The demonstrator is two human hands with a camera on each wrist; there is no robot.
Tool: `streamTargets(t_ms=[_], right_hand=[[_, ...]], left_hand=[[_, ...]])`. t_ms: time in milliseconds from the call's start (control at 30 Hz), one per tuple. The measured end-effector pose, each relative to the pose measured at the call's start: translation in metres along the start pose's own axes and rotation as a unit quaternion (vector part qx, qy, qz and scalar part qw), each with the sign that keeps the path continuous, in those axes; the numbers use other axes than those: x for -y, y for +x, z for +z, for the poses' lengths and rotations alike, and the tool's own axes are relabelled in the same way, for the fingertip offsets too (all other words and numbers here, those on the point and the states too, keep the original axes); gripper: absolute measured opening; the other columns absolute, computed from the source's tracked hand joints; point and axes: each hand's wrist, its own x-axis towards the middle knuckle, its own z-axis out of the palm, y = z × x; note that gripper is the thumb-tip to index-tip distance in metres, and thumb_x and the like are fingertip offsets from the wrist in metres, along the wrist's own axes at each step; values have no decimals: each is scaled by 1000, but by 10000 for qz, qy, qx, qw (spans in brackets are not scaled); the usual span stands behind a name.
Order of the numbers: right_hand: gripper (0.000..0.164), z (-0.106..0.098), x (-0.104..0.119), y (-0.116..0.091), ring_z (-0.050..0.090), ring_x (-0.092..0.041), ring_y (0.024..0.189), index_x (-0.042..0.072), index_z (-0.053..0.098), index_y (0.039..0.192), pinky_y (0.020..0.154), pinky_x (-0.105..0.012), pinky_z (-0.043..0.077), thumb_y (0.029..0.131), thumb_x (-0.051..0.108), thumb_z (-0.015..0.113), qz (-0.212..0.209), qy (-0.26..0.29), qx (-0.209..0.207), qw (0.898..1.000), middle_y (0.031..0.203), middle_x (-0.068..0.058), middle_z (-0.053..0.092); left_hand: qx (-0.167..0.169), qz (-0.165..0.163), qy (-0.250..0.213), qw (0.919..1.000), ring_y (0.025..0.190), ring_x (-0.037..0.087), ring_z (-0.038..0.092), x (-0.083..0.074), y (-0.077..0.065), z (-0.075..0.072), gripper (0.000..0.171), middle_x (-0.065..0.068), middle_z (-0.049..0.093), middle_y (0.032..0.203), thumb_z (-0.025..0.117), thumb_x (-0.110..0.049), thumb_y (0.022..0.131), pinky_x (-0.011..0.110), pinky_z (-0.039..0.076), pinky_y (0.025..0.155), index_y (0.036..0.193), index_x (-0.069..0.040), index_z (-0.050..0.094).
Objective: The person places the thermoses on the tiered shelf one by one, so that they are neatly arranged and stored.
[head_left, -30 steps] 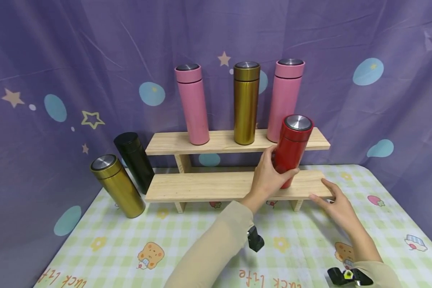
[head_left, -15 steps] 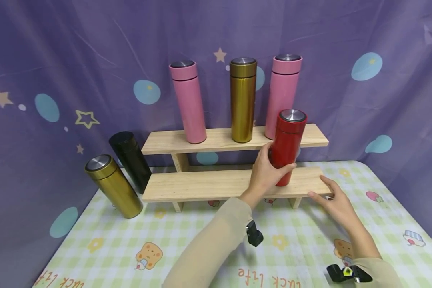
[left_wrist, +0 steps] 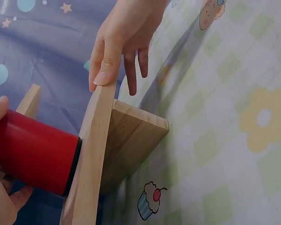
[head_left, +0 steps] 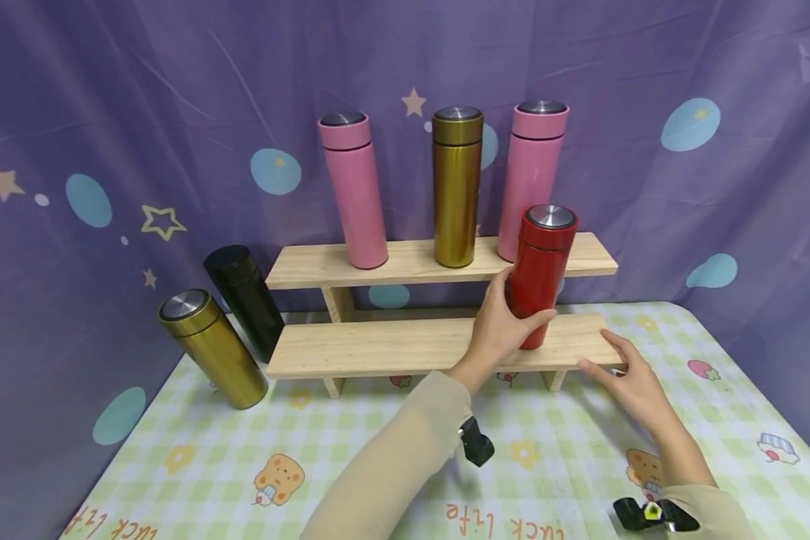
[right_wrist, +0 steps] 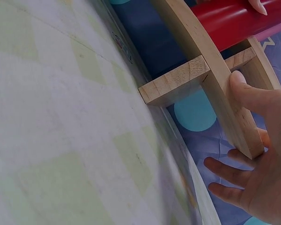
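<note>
- Gripping the red bottle, your left hand holds it upright on the lower board's right part.
- Your right hand pinches that board at its right end.

- A purple fabric backdrop hung behind the table, its vertical folds and creases catching a faint sheen.
- Its print showed light-blue rounded shapes, peach stars, a yellow outlined star and white dots.
- A tablecloth in pale green and white checks covered the table, rounded at the far right corner.
- Printed on it were bear heads, yellow flowers, a strawberry, cupcakes and orange lettering.
- The light was even, with soft shadows on the tablecloth.
</note>
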Motion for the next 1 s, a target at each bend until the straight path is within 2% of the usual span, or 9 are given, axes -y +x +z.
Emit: streamTargets(t_ms=[100,300,500,633,767,1000], right_hand=[[94,0,-1,-1,28,-61,131,10,10,160,97,-69,34,93,52,63,19,-3,13,10000,156,-35,13],[93,1,0,-1,31,-60,130,9,11,159,95,-68,37,94,50,63,-26,2,-15,10000,156,-35,13],[93,2,1,-1,30,-61,130,10,10,160,95,-69,36,94,50,63,-52,50,14,10000,156,-35,12],[94,2,1,-1,29,-60,130,10,10,160,96,-69,35,94,51,63,-31,51,23,10000,157,-35,12],[94,2,1,-1,30,-60,130,10,11,159,96,-69,35,94,51,63,-26,9,-9,10000,156,-35,14],[93,1,-1,-1,30,-60,130,10,11,159,97,-68,35,94,50,63,-49,-58,-39,10000,156,-35,14]], left_hand=[[12,-2,16,10000,121,9,52,0,-1,-3,82,-7,53,137,84,-37,80,33,45,100,148,-24,40],[26,-69,-254,9996,121,9,52,-3,-5,-9,78,-8,55,136,84,-30,80,34,46,99,148,-27,45],[54,-123,-456,9989,119,8,52,-6,-10,-13,78,-8,55,134,83,-26,82,36,46,99,149,-26,43],[7,-116,-653,9978,118,7,53,-5,-14,-17,76,-9,56,132,83,-22,81,33,47,98,147,-24,46],[-12,-69,-827,9966,120,9,52,-3,-18,-21,72,-10,56,134,83,-19,81,37,47,99,144,-22,48],[35,-53,-751,9972,125,13,51,-3,-26,-32,72,-8,54,138,82,-23,83,40,45,101,146,-24,47]])
